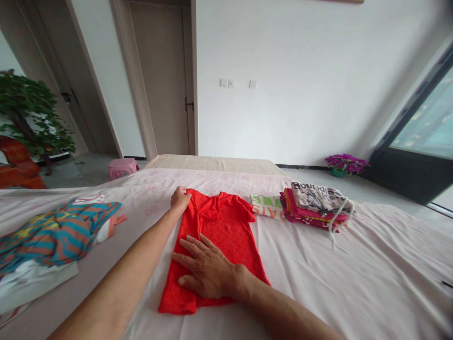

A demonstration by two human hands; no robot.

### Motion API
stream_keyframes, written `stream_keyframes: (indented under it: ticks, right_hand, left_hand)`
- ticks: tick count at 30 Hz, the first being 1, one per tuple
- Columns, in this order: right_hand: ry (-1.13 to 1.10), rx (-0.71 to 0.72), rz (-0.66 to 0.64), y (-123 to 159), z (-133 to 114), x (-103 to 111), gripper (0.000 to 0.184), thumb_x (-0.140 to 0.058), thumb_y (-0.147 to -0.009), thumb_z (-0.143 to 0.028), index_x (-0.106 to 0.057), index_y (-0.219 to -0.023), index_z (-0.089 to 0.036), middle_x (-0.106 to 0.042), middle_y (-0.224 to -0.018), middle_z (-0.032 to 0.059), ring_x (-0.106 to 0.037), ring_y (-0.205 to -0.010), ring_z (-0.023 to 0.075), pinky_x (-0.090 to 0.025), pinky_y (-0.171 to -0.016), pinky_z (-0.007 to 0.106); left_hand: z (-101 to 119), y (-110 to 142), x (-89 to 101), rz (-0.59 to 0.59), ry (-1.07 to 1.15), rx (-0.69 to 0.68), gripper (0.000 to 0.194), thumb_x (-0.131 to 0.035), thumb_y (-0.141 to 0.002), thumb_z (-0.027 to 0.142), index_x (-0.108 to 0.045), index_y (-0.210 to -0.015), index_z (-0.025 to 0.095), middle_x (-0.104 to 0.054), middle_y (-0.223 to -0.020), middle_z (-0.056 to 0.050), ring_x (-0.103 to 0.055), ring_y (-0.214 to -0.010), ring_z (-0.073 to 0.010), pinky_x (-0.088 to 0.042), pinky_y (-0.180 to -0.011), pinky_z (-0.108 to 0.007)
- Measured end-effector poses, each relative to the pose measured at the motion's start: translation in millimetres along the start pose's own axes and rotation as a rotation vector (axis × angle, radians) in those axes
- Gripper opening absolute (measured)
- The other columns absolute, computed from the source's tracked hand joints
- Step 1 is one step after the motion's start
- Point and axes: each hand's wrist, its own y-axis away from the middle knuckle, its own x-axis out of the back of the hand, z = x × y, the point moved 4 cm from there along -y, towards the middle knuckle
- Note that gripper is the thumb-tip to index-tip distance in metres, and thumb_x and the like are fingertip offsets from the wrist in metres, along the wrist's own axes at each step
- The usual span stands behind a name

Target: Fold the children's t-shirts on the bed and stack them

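Note:
A red short-sleeved shirt [233, 236] lies spread on the pale pink sheet [300, 274], its collar pointing away from me. Along its left side a strip of the cloth is folded inward. At the upper left shoulder my left hand [180, 199] is closed on the shirt's edge in a pinch. My right hand [205, 264] rests flat on the lower left part of the shirt, fingers spread over the folded strip. The lower right hem is partly hidden behind my right forearm.
To the right sits a stack of folded clothes [314, 208] with white drawstrings hanging off it, beside a folded white printed cloth [267, 207]. A loose heap of striped clothes [63, 231] lies at the left. Beyond stand a pink stool [123, 167] and purple flowers [345, 163].

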Motion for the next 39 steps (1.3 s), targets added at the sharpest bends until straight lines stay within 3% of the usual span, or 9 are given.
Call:
stream_keyframes:
  ticks: [7,12,16,20,25,28,31,36,39]
  right_hand:
    - [-0.017,-0.012,0.009,2,0,-5,0.067,-0.031,-0.098,-0.063,-0.033,-0.153,-0.025,-0.025,-0.162,0.0099,-0.017,-0.15,0.0279,-0.01,-0.121,0.052]
    - [0.036,0.036,0.074,1,-3,1,0.063,-0.036,-0.099,-0.059,-0.041,-0.148,-0.021,-0.037,-0.156,0.0121,-0.03,-0.145,0.0274,-0.018,-0.119,0.051]
    - [0.083,0.128,0.148,-4,-7,0,0.042,-0.05,-0.096,-0.051,-0.062,-0.122,-0.019,-0.063,-0.13,0.0091,-0.053,-0.123,0.0234,-0.027,-0.114,0.043]
    - [0.07,0.129,0.199,-4,-9,0,0.028,-0.048,-0.098,-0.041,-0.067,-0.102,-0.02,-0.072,-0.105,0.0041,-0.063,-0.1,0.0184,-0.039,-0.098,0.034]
    - [0.078,-0.3,0.354,5,35,40,0.029,-0.04,-0.1,-0.032,-0.068,-0.104,-0.024,-0.071,-0.101,0.0028,-0.064,-0.09,0.0153,-0.042,-0.077,0.024]
    - [0.184,-0.676,0.462,19,89,80,0.034,-0.037,-0.099,-0.029,-0.065,-0.119,-0.026,-0.066,-0.118,0.0056,-0.061,-0.105,0.0181,-0.042,-0.081,0.026]
    - [0.337,-0.962,0.383,33,140,108,0.038,-0.04,-0.096,-0.03,-0.065,-0.124,-0.021,-0.06,-0.126,0.0133,-0.056,-0.113,0.0247,-0.042,-0.087,0.032]
    - [0.411,-1.053,0.078,41,186,108,0.036,-0.056,-0.085,-0.03,-0.072,-0.111,-0.012,-0.059,-0.125,0.0203,-0.052,-0.119,0.0315,-0.041,-0.092,0.038]
    - [0.427,-1.016,0.079,38,188,108,0.032,-0.056,-0.082,-0.024,-0.073,-0.107,-0.013,-0.065,-0.119,0.0181,-0.054,-0.118,0.0305,-0.04,-0.094,0.037]
  left_hand:
    - [12,11,4.7,0.025,-0.208,-0.21,0.042,-0.052,-0.088,0.026,-0.058,-0.127,0.013,-0.059,-0.13,-0.022,-0.058,-0.122,-0.0314,-0.044,-0.102,-0.045]
    - [24,49,-9.9,-0.077,-0.244,-0.525,0.05,-0.039,-0.096,0.034,-0.047,-0.141,0.015,-0.051,-0.146,-0.014,-0.041,-0.14,-0.0223,-0.03,-0.116,-0.036]
    - [21,71,-26.9,-0.209,-0.326,-0.61,0.056,-0.052,-0.09,0.045,-0.053,-0.138,0.016,-0.048,-0.149,-0.015,-0.035,-0.144,-0.0297,-0.028,-0.117,-0.045]
    - [25,84,-28.0,-0.201,-0.491,-0.623,0.058,-0.041,-0.096,0.046,-0.047,-0.143,0.014,-0.04,-0.154,-0.017,-0.03,-0.146,-0.0326,-0.023,-0.118,-0.052]
    - [30,112,-27.0,-0.189,-0.471,-0.784,0.057,-0.041,-0.096,0.044,-0.046,-0.145,0.017,-0.04,-0.155,-0.015,-0.031,-0.146,-0.0297,-0.023,-0.119,-0.048]
    - [27,124,-28.8,-0.261,-0.412,-0.801,0.055,-0.048,-0.093,0.046,-0.05,-0.142,0.021,-0.045,-0.152,-0.013,-0.036,-0.144,-0.0296,-0.024,-0.119,-0.048]
    - [27,128,-25.1,-0.314,-0.332,-0.724,0.054,-0.049,-0.093,0.049,-0.053,-0.14,0.024,-0.045,-0.152,-0.013,-0.038,-0.143,-0.0299,-0.023,-0.119,-0.049]
    - [35,131,-9.6,-0.266,-0.189,-0.708,0.052,-0.048,-0.093,0.049,-0.056,-0.137,0.023,-0.045,-0.152,-0.011,-0.032,-0.146,-0.0286,-0.02,-0.121,-0.048]
    - [35,132,2.4,-0.172,0.024,-0.737,0.048,-0.043,-0.095,0.042,-0.056,-0.136,0.019,-0.051,-0.147,-0.011,-0.037,-0.143,-0.0235,-0.024,-0.121,-0.042]
